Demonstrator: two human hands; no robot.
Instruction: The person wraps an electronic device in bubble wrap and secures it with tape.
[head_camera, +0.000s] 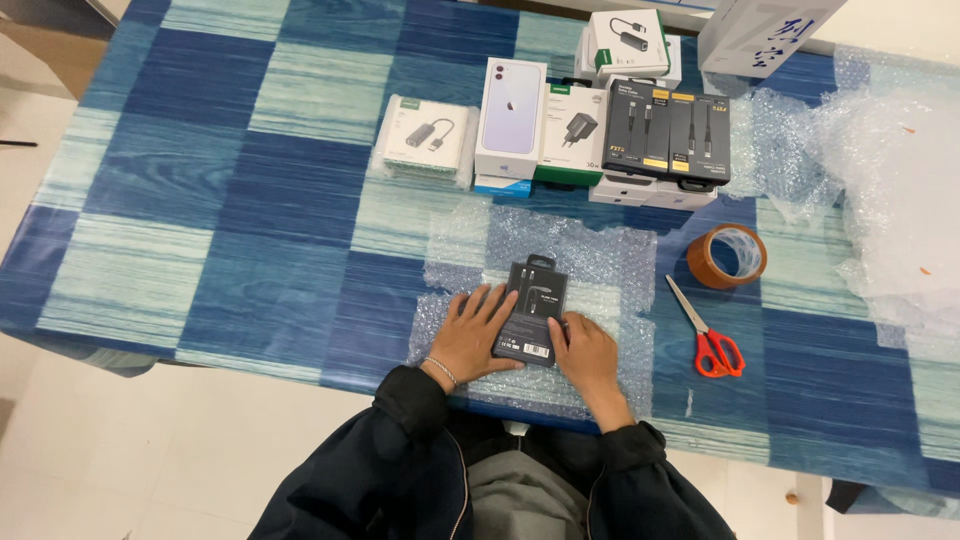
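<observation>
A small black retail box (533, 308) lies flat, back face up, on a sheet of bubble wrap (560, 262) spread at the near edge of the blue-and-white checked table (250, 200), and everything else can be placed from that box. The person's left hand (472, 335) rests just left of it, palm down and fingers spread, the fingertips touching the box's left edge and the wrap beneath. The right hand (583, 352) sits at the box's lower right corner, fingers loosely curled and pressed against its side, gripping nothing. Right of the box, off the wrap, lie red-handled scissors (708, 336), closed, and beyond them a roll of brown packing tape (728, 257) on its side. Further back from the box stands a row of sealed packages: a white adapter box (424, 140) in clear film, an upright white phone box (510, 118), a white charger box (575, 132), and two black-and-yellow cable boxes (666, 133) on white cartons. All are shut, so their contents cannot be seen. Far right of the box, loose bubble wrap (880, 170) is heaped.
</observation>
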